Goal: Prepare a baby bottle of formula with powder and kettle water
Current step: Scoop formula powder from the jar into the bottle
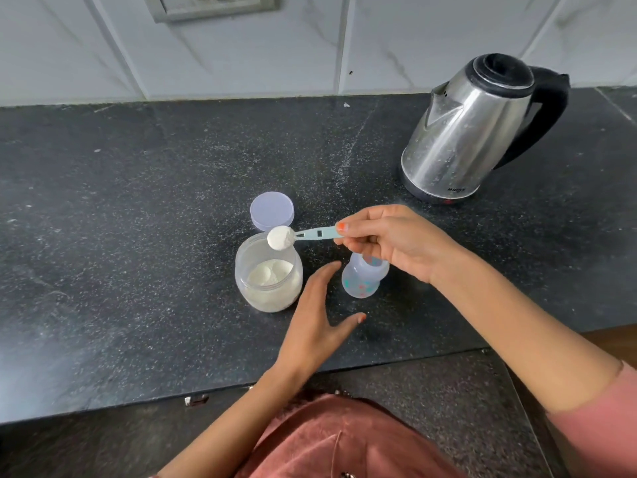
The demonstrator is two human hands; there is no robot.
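Note:
My right hand [393,241] pinches the handle of a light blue scoop [300,235], whose bowl is heaped with white powder and hovers over the rim of the open powder jar [267,291]. The jar is clear plastic and partly full of white formula. An open, clear baby bottle [362,279] with coloured marks stands upright just right of the jar, partly under my right hand. My left hand [317,315] is spread flat between jar and bottle, fingers straight, holding nothing. A steel kettle [465,132] with a black handle stands at the back right.
The jar's pale purple lid [271,210] lies on the dark speckled counter [138,219] just behind the jar. A tiled wall with a socket plate [213,5] rises behind. The counter's front edge runs below my left wrist.

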